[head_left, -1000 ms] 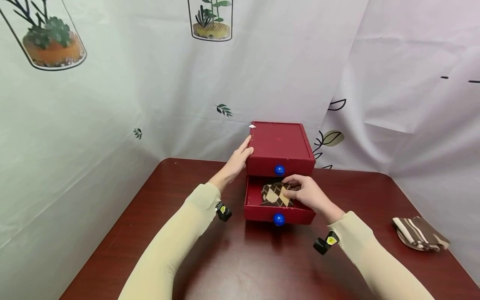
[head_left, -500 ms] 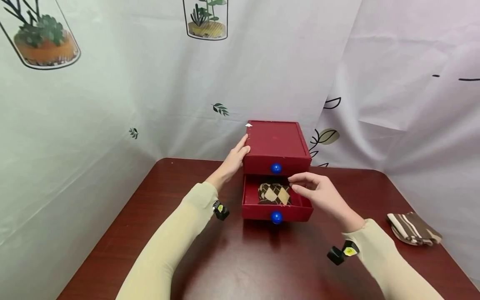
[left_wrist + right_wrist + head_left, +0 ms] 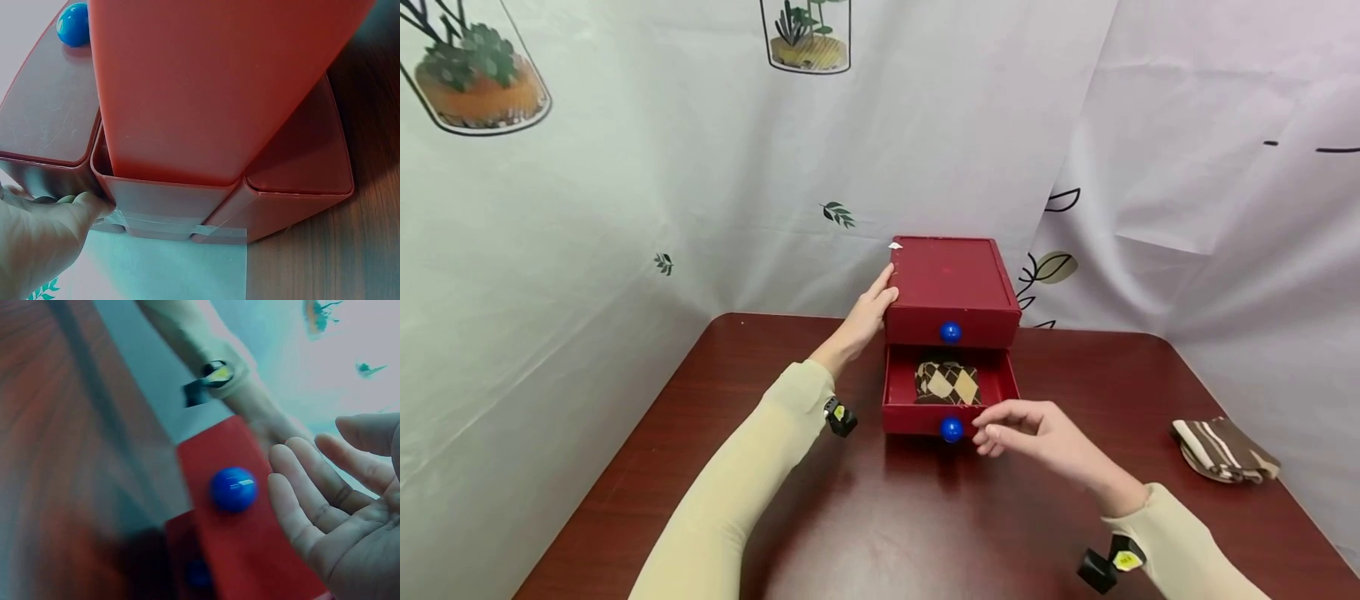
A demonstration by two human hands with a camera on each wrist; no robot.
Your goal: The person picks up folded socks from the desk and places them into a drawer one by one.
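My left hand [image 3: 859, 323] rests along the upper left side of a red drawer cabinet [image 3: 951, 271], fingers on the top edge. In the left wrist view that hand [image 3: 47, 234] touches the cabinet's side. The pulled-out drawer [image 3: 913, 419] beneath the top one holds a folded brown-and-beige argyle textile, sock-like [image 3: 950, 385]. My right hand [image 3: 1037, 435], fingers loosely bent and holding nothing, is just right of this drawer's blue knob [image 3: 951, 429]. In the right wrist view a gap shows between the right hand [image 3: 340, 506] and the blue knob [image 3: 234, 489].
A folded brown-and-white striped textile [image 3: 1225, 452] lies at the right of the dark wooden table [image 3: 880, 533]. The top drawer, with its blue knob [image 3: 951, 332], is pushed in. A white patterned curtain [image 3: 737, 167] hangs behind and on both sides.
My right hand has let go of the argyle textile, come out of the drawer and moved down beside its knob. The left hand keeps its place on the cabinet.
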